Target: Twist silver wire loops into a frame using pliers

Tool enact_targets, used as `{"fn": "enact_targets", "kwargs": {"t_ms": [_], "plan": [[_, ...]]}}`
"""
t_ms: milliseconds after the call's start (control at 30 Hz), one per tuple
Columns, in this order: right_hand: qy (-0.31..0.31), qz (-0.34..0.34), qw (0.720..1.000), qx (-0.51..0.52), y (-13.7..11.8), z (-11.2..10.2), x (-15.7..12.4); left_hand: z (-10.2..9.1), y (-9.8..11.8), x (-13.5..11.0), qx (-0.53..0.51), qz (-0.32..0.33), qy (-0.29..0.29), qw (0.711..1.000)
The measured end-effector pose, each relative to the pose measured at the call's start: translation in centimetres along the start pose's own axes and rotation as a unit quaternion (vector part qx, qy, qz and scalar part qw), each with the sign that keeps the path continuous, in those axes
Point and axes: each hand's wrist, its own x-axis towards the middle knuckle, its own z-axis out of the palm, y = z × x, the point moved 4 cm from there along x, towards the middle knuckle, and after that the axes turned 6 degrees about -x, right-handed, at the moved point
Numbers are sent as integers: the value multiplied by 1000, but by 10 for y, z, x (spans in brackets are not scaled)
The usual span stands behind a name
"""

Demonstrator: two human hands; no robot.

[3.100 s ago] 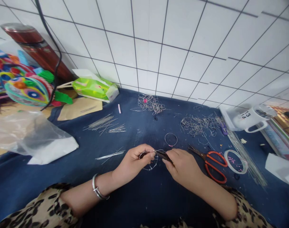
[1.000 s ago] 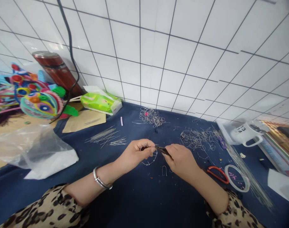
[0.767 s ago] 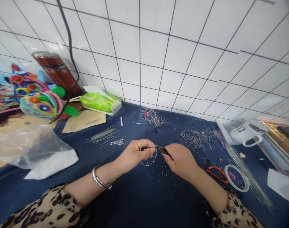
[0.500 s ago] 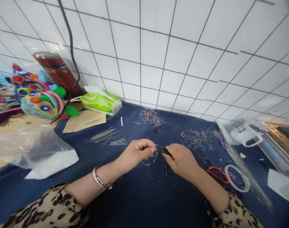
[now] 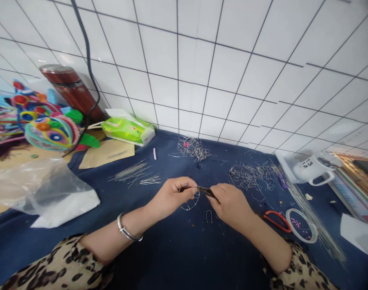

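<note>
Between thumb and fingers, my left hand (image 5: 176,195) pinches a round wire frame (image 5: 188,209), a thin silver ring whose lower part hangs below the fingers. My right hand (image 5: 230,203) is wrapped round a pair of pliers (image 5: 205,191). The dark jaws point left and meet the wire at my left fingertips; the handles are mostly hidden in the palm. Just below the pliers, a small U-shaped bit of wire (image 5: 209,216) lies on the dark blue cloth (image 5: 184,249).
Tangled wire (image 5: 194,149) and a second wire heap (image 5: 252,176) lie behind my hands. Straight wires (image 5: 131,173) are on the left. At right are red-handled scissors (image 5: 277,221), a round dish (image 5: 301,225) with pink beads and a white mug (image 5: 315,169). A tissue pack (image 5: 126,129) stands by the wall.
The pliers have turned slightly in my right hand, and their jaws sit a touch further left at the wire. My left hand keeps its pinch, almost unmoved.
</note>
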Motion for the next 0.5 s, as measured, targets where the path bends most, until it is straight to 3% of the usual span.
{"fn": "enact_targets", "kwargs": {"t_ms": [267, 500], "plan": [[-20, 12, 999, 48, 1, 7, 0, 0, 1, -1, 11, -1, 6, 1000], [-77, 30, 980, 180, 6, 10, 3, 4, -11, 1, -56, -16, -5, 998]]}}
